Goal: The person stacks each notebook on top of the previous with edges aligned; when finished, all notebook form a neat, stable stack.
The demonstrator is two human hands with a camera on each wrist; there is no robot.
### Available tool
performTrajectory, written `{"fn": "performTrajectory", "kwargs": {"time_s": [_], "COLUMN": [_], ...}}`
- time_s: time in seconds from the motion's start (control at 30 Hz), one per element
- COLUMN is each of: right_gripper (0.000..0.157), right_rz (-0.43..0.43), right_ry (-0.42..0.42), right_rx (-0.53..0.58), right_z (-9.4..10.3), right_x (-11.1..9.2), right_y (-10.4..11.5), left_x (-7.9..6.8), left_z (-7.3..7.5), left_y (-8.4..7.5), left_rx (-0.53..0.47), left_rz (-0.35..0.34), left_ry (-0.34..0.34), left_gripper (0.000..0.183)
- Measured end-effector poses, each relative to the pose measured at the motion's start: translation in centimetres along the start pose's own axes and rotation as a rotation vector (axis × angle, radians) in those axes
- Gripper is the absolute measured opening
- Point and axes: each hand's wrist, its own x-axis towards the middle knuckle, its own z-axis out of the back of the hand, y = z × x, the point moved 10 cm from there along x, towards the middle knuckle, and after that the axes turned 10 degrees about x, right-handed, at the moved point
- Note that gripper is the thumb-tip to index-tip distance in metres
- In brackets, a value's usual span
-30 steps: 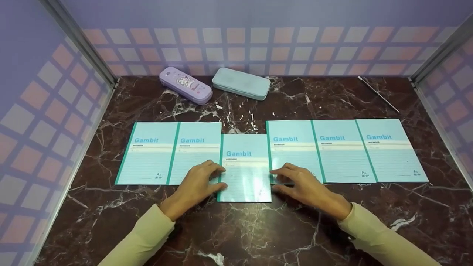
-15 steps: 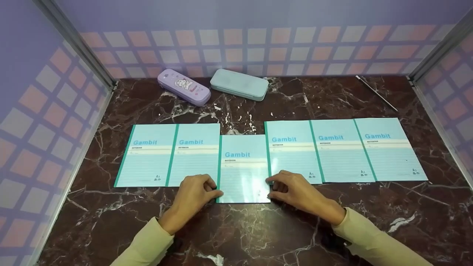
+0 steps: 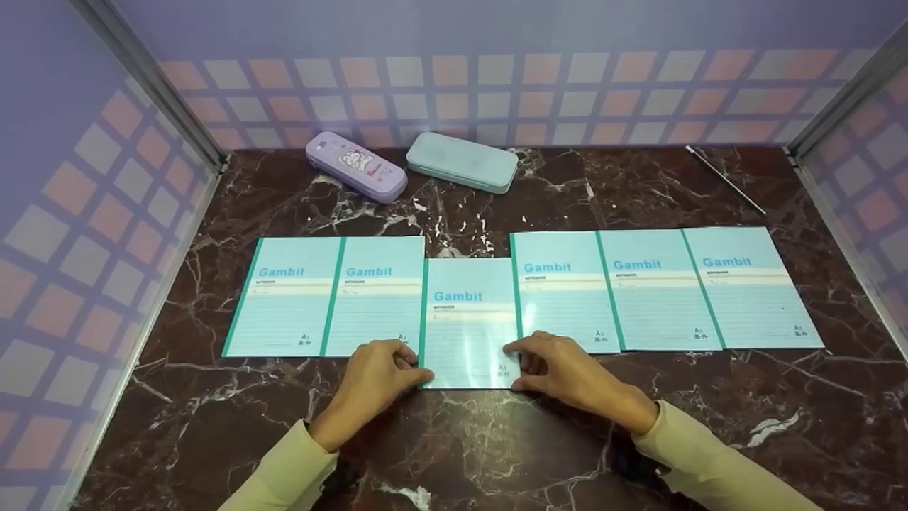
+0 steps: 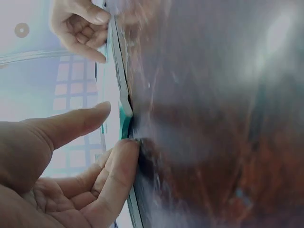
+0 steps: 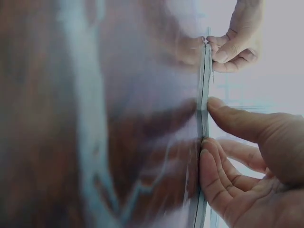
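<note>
The middle notebook (image 3: 469,333), pale blue with a green spine and "Gambit" on its cover, lies nearer the person than the row beside it. My left hand (image 3: 381,376) is at its lower left, thumb over the spine edge and curled fingers against its side. Across from it, my right hand (image 3: 567,372) grips the lower right edge, a finger over the cover and the thumb near the corner. In the left wrist view the fingers (image 4: 121,168) meet the green spine; in the right wrist view the thumb (image 5: 237,118) touches the notebook's edge.
Two matching notebooks (image 3: 372,298) lie to the left and several more, including one (image 3: 567,298), to the right. Behind them are a purple pencil case (image 3: 358,167), a light blue case (image 3: 462,162) and a thin pencil-like stick (image 3: 725,179). Patterned walls enclose the marble-look table (image 3: 454,454).
Both hands have moved down along the middle notebook's sides towards its lower corners. Their fingers have closed in on its edges. The notebook has stayed about where it was.
</note>
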Motion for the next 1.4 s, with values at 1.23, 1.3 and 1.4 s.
{"fn": "performTrajectory", "kwargs": {"time_s": [1.23,1.3,1.4], "right_gripper": [0.042,0.043,0.044], "right_rz": [-0.089,-0.103,-0.124], "right_ry": [-0.07,-0.075,-0.075], "right_rx": [0.123,0.131,0.144], "right_z": [0.4,0.5,0.7], "right_x": [-0.8,-0.9,-1.1], "right_y": [-1.1,-1.1,-1.2], "left_x": [-0.8,-0.8,-0.7], "left_z": [-1.4,-1.4,-1.3], "left_y": [0.6,0.6,0.4], "left_rx": [-0.863,-0.879,-0.922], "left_rz": [0.159,0.158,0.164], "left_ry": [0.194,0.204,0.216], "left_gripper": [0.056,0.057,0.058]}}
